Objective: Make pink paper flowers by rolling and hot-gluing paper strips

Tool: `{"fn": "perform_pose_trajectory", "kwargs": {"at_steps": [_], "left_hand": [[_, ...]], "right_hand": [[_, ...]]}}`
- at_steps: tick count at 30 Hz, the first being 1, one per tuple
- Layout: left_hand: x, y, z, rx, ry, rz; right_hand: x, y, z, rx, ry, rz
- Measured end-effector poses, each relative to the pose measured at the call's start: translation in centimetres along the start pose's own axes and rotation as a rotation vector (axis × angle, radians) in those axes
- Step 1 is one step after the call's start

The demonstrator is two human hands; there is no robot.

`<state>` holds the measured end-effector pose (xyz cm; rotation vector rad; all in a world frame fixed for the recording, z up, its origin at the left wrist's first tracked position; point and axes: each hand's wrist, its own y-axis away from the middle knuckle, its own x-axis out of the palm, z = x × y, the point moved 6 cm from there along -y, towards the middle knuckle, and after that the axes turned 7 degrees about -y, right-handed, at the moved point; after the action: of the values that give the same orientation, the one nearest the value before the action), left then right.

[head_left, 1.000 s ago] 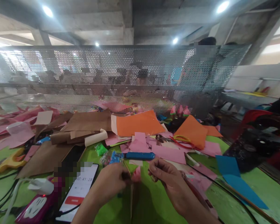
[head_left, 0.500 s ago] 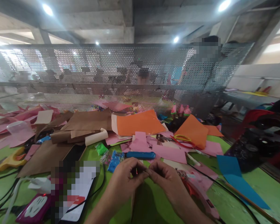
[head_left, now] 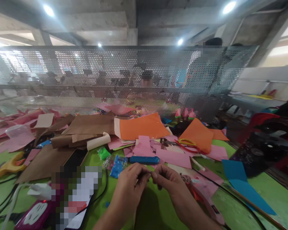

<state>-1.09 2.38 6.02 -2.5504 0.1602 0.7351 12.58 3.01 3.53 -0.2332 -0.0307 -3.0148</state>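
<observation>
My left hand (head_left: 131, 185) and my right hand (head_left: 166, 182) meet fingertip to fingertip low in the middle, over the green table (head_left: 266, 198). Both are pinched shut on a small thing between them that the fingers hide. A blue utility knife (head_left: 144, 159) lies just beyond my hands among pink paper pieces (head_left: 174, 157). A small blue packet (head_left: 117, 166) lies left of the knife. A red-handled tool (head_left: 201, 198) rests beside my right wrist.
Brown paper sheets (head_left: 91, 127), orange sheets (head_left: 141, 127) and blue sheets (head_left: 235, 171) litter the table. A phone (head_left: 74, 198), a power strip (head_left: 35, 214) and cables (head_left: 0, 204) lie at the lower left. A perforated metal screen (head_left: 110, 80) closes the far side; people sit behind it.
A second ago my hands were apart with a small pink piece showing between them. They have since closed together and the pink piece is hidden by my fingers.
</observation>
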Motion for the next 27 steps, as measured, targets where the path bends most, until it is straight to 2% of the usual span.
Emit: {"fn": "perform_pose_trajectory", "kwargs": {"at_steps": [5,10,13,18,23,27], "left_hand": [[-0.3,0.2,-0.8,0.090,-0.051,-0.019],[-0.3,0.2,-0.8,0.094,-0.040,-0.027],[0.1,0.0,-0.3,0.013,0.053,0.008],[0.6,0.0,0.8,-0.201,0.395,0.042],[1.0,0.5,1.0,-0.249,0.526,0.078],[1.5,0.6,1.1,-0.243,0.536,0.094]], "right_hand": [[0.1,0.1,0.1,0.016,-0.015,0.013],[0.1,0.2,0.0,0.022,-0.036,0.032],[0.1,0.1,-0.1,0.025,-0.062,0.041],[0.5,0.4,-0.3,0.086,-0.195,0.101],[0.7,0.6,-0.5,0.126,-0.274,0.153],[0.6,0.5,-0.2,0.084,-0.243,0.156]]}}
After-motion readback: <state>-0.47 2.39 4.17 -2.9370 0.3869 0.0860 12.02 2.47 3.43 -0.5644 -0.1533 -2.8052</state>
